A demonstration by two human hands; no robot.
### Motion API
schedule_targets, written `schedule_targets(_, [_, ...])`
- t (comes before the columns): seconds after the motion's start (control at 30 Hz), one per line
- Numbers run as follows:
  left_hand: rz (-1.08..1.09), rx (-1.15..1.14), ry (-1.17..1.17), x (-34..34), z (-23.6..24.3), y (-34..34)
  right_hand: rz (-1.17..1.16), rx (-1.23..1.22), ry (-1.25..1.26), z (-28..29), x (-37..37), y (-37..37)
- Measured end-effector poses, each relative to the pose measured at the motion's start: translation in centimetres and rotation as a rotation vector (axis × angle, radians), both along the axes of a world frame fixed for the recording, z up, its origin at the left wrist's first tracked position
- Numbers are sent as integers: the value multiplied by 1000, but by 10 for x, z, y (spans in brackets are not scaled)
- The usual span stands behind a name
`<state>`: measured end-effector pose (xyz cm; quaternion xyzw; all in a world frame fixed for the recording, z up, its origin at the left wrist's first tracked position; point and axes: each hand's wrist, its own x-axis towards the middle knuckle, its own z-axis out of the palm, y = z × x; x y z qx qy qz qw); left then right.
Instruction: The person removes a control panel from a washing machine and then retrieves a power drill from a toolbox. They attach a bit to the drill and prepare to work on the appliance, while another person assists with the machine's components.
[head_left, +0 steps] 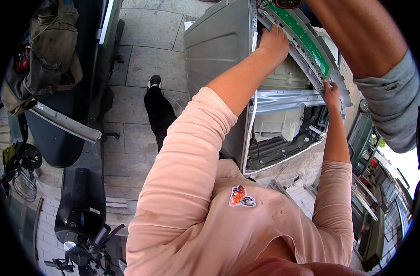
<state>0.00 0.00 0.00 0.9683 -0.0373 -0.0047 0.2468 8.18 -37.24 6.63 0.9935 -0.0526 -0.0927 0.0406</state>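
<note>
Pink shirt (173,175), opened appliance (219,46) beyond.
Panel (309,45) edge is gripped by curled left hand (275,44) and right hand (331,95); paving (141,60), scooter (79,195) seen leftward.

Pale-pink shirt (233,230), 2 bunched sleeves (182,152), 1 orange/dk patch (240,197); blk trousers (158,115); blk shoe (155,80), prob. white-trimmed.

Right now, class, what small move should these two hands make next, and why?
Perhaps gently test the grey strip for play: the left hand and right hand are spaced apart along it, and it carries an exposed green circuit board, so yanking looks risky.
</note>
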Motion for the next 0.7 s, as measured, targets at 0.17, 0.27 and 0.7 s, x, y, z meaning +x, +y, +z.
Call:
schedule_targets(0.17, [10,-5,-7,-1,-1,-1,10,-12,1,-1,-1,0])
schedule_targets(0.27, [-5,-10,-16,0,2,1,15,-35,-5,1,1,-1])
schedule_targets(0.7, [-18,-6,19,-1,4,5,17,-19,-4,-1,0,2])
